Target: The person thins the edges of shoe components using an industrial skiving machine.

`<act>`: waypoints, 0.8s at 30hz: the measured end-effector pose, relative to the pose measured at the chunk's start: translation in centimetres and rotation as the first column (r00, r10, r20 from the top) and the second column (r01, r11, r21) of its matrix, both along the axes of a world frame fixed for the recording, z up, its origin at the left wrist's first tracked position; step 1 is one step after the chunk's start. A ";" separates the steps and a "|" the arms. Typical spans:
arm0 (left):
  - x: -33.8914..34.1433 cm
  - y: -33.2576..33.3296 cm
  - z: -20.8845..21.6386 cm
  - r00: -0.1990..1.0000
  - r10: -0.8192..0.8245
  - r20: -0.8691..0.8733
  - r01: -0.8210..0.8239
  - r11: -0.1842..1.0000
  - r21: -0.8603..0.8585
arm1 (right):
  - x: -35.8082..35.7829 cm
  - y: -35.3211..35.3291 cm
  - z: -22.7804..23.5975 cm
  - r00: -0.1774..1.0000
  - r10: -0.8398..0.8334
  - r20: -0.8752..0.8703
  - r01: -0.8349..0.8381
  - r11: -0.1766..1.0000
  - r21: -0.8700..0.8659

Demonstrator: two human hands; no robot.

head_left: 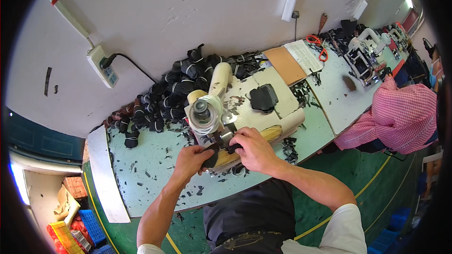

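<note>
A cream bench machine (247, 101) with a round metal head (202, 111) stands in front of me on the pale table (155, 178). At its front working part (227, 136), my left hand (189, 161) pinches a flat black piece (210, 156), perhaps leather. My right hand (254, 149) is closed close beside the metal, its fingertips on a small dark piece (234, 148). Whether both hands hold the same piece is hidden by the machine. A small stack of similar black cut pieces (263, 98) lies on the machine's flat top.
Bundles of tied black pieces (174, 91) heap along the wall. Dark scraps litter the table. Orange-handled scissors (314, 41), a written sheet (303, 57) and brown board (286, 66) lie behind. At the right a person in a pink checked top (400, 117) works at another machine (362, 59).
</note>
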State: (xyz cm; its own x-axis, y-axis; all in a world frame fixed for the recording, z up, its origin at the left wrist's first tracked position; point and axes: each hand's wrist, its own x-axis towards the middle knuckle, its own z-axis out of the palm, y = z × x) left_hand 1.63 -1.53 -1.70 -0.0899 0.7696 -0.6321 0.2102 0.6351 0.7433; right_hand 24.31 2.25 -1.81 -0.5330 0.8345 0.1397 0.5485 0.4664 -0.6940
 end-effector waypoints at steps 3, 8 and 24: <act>1.9 1.0 0.0 0.989 -0.097 -0.114 0.106 0.992 0.071 | -0.6 0.0 -0.1 0.997 -0.023 -0.068 0.025 0.999 0.021; 0.6 -0.2 0.1 0.994 -0.044 0.105 0.031 0.992 0.122 | -1.0 -1.3 0.1 0.991 -0.053 0.121 0.022 0.971 0.240; 0.3 -0.6 -0.9 0.977 0.025 0.211 -0.072 0.972 0.222 | -0.9 -0.9 0.5 0.992 -0.044 0.117 0.033 0.995 0.096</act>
